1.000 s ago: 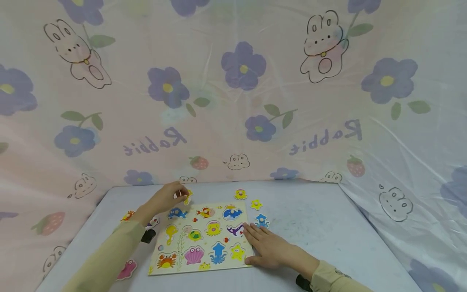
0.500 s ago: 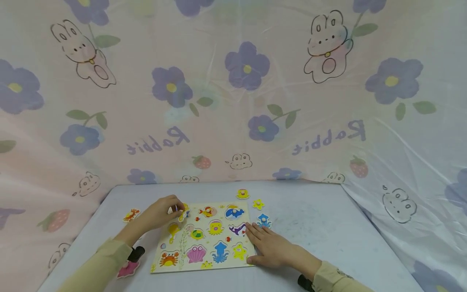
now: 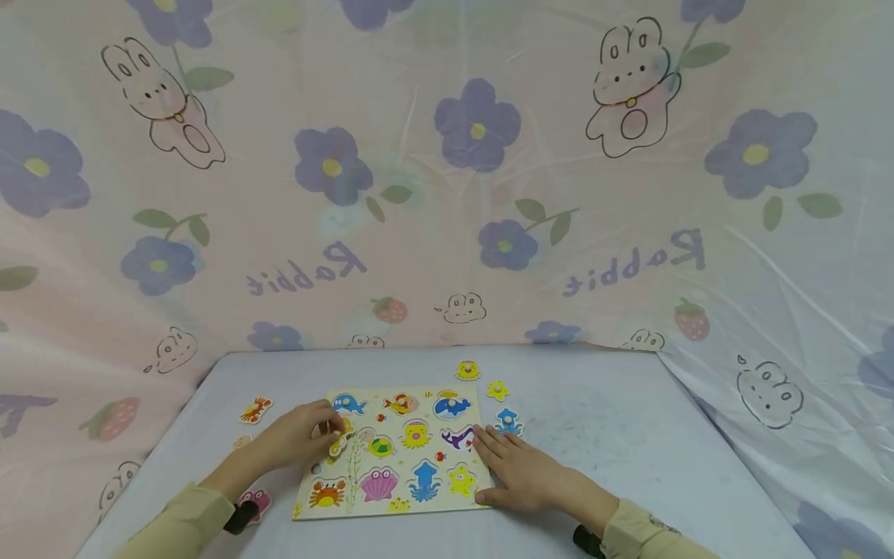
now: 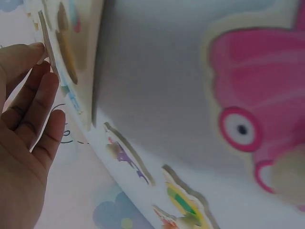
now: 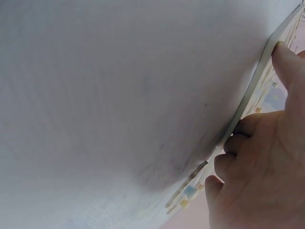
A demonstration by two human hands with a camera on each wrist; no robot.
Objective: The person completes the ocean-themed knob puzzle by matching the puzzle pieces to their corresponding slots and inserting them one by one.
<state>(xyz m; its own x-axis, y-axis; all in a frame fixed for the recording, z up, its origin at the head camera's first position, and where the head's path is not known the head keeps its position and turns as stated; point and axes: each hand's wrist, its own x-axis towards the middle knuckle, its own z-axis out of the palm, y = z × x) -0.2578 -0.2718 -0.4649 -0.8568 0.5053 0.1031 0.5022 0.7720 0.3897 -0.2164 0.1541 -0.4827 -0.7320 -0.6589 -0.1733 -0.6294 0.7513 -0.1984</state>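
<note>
The left hand (image 3: 303,435) pinches the yellow seahorse piece (image 3: 338,444) over the left side of the puzzle board (image 3: 349,508), at the seahorse's slot. In the left wrist view the piece (image 4: 49,45) stands edge-on between thumb and fingers of the hand (image 4: 28,105), close to the board (image 4: 88,62). The right hand (image 3: 520,472) lies with extended fingers on the board's right edge; in the right wrist view its thumb and fingers (image 5: 259,143) touch the board's edge (image 5: 248,98). Blue whale pieces (image 3: 348,404) and a fish piece (image 3: 400,404) sit along the board's top row.
Left of the board lie a crab piece (image 3: 255,410), a pink shell piece (image 3: 260,503), and, in the left wrist view, purple (image 4: 125,155) and green-yellow (image 4: 186,200) pieces. Octopus (image 3: 468,370), star (image 3: 497,390) and squid (image 3: 508,421) pieces lie at the board's upper right. A patterned curtain (image 3: 419,233) hangs behind.
The left hand has brought the seahorse piece from behind the board's upper left corner down over its left side. The right hand has stayed on the board's edge. The view has shifted slightly.
</note>
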